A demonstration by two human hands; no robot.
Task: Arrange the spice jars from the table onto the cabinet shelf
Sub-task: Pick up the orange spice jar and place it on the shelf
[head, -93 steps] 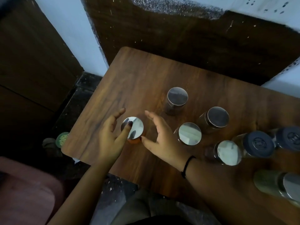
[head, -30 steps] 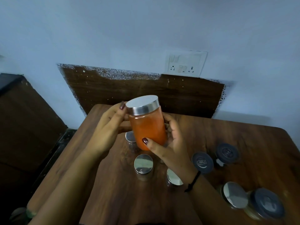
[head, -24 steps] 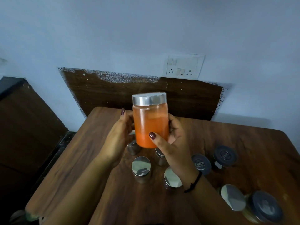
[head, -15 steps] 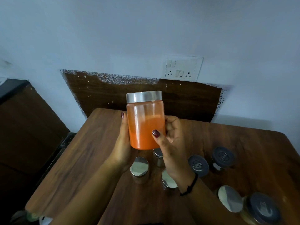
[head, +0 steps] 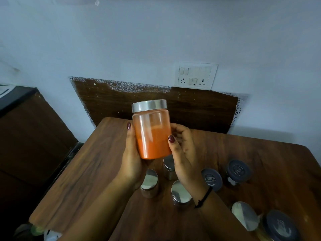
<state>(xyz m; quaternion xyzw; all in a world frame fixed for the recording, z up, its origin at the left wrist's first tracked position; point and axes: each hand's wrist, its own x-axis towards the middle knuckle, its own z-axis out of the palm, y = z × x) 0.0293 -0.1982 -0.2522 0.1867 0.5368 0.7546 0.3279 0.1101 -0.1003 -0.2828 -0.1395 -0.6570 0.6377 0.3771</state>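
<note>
Pale blue wall (head: 156,40) fills most of the head view, with a white switch-and-socket plate (head: 197,76) on it. Below that a dark wooden panel (head: 199,108) stands behind the brown wood-grain table (head: 86,171).

Above the table's far half I hold a clear glass jar of orange powder (head: 152,136), capped with a silver metal lid, nearly upright and lifted off the surface. My left grip (head: 132,160) cups its lower left side, with one fingertip showing up along the glass. My right grip (head: 184,153) wraps the right side, thumb across the front and fingers bent round the back. Both are closed round this one jar and hold nothing else. A thin black band (head: 204,197) circles my right wrist.

Under my hands a cluster of three steel-lidded jars (head: 150,181) stands on the table. To their right is a pair of jars with dark grey plastic lids (head: 212,179). Near the lower right edge are a fourth steel-lidded jar (head: 245,214) and a third grey-lidded jar (head: 278,226), just beside each other.

No shelf shows. A dark brown wooden unit (head: 26,136) stands at the left, but I cannot tell whether it is the cabinet. As I judge it, the work is near its start: one jar is in hand but not yet placed, and seven wait on the table.
</note>
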